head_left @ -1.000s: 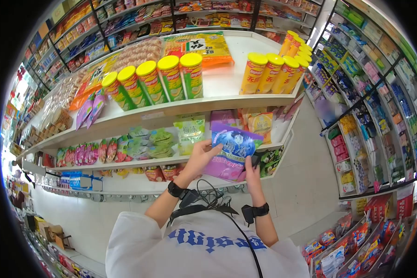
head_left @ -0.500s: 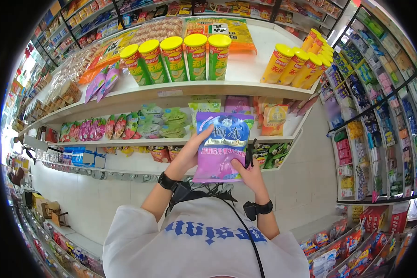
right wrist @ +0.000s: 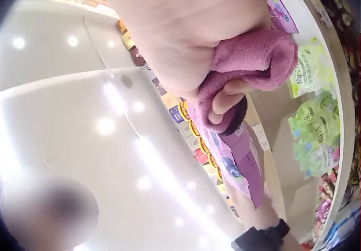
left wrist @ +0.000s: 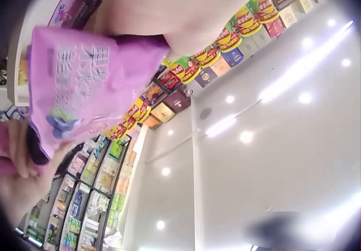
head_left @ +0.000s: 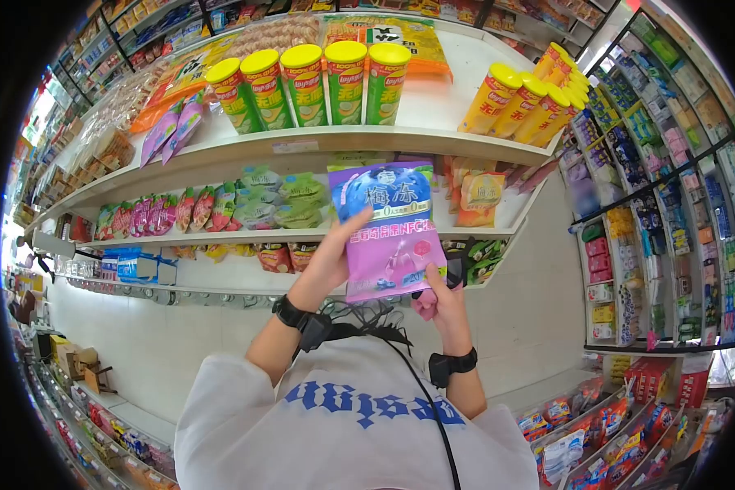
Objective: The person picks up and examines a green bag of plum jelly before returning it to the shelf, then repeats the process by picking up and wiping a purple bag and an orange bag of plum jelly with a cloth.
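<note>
A purple snack bag [head_left: 388, 253] with a blue top and blueberry pictures is held up before the shelves, its printed front facing the head camera. My left hand [head_left: 335, 249] grips its left side, thumb over the front. At the lower right corner my right hand [head_left: 449, 306] pinches the bag with the thumb on its front. That same hand has fingers curled round a folded pink cloth [right wrist: 254, 59], plain in the right wrist view. Beside the cloth shows a dark item, its kind hidden. The left wrist view shows the bag's back [left wrist: 84, 87].
Green chip canisters [head_left: 345, 84] and yellow canisters [head_left: 492, 98] stand on the top shelf [head_left: 433, 140]. Below lie green bags [head_left: 302, 200], pink packs [head_left: 151, 214] and an orange bag [head_left: 479, 198]. Tall stocked racks [head_left: 670, 188] rise at the right.
The bag has turned from a slant to face the head camera, then risen slightly toward the shelf. My right hand has moved from its right edge to the lower right corner.
</note>
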`<action>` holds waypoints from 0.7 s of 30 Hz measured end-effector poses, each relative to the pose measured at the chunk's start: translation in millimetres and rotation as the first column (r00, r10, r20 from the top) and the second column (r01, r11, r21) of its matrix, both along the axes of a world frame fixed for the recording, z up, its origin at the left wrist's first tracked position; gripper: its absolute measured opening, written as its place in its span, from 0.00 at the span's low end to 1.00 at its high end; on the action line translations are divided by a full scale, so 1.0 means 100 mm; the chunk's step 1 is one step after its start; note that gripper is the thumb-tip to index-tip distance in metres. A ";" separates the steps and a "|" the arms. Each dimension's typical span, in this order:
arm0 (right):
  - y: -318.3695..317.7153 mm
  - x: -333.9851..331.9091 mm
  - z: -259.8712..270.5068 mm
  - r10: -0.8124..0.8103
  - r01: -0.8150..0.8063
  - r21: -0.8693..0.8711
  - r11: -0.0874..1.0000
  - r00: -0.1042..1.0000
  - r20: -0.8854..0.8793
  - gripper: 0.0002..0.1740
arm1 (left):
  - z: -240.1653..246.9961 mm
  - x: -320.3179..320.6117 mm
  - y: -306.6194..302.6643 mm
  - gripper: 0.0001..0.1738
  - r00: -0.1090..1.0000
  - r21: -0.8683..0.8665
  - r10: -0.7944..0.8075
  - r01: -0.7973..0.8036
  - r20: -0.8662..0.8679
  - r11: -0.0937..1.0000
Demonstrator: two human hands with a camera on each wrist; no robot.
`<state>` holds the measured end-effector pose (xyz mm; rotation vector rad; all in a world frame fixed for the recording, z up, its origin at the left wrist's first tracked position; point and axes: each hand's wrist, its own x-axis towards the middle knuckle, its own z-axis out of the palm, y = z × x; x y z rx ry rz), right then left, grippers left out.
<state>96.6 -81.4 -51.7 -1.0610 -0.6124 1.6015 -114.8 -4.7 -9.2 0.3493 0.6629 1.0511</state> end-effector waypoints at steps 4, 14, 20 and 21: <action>0.07 -0.01 0.10 -0.132 0.131 0.007 0.991 0.989 0.064 0.15 | -0.09 0.10 -0.10 0.26 0.991 0.062 -0.125 0.127 -0.048 0.990; 0.34 -0.13 0.33 -0.371 0.156 0.390 0.907 0.734 0.568 0.28 | -0.38 0.31 -0.12 0.29 0.876 0.441 0.108 0.127 -0.470 0.889; 0.51 -0.32 0.66 -0.558 -0.445 0.623 0.644 0.283 0.780 0.39 | -0.42 0.35 -0.22 0.24 0.641 0.431 0.062 0.438 -0.765 0.789; 0.57 -0.23 0.60 -0.575 -0.424 0.632 0.649 0.271 0.772 0.37 | -0.18 0.40 -0.30 0.23 0.625 0.475 0.137 0.413 -0.768 0.777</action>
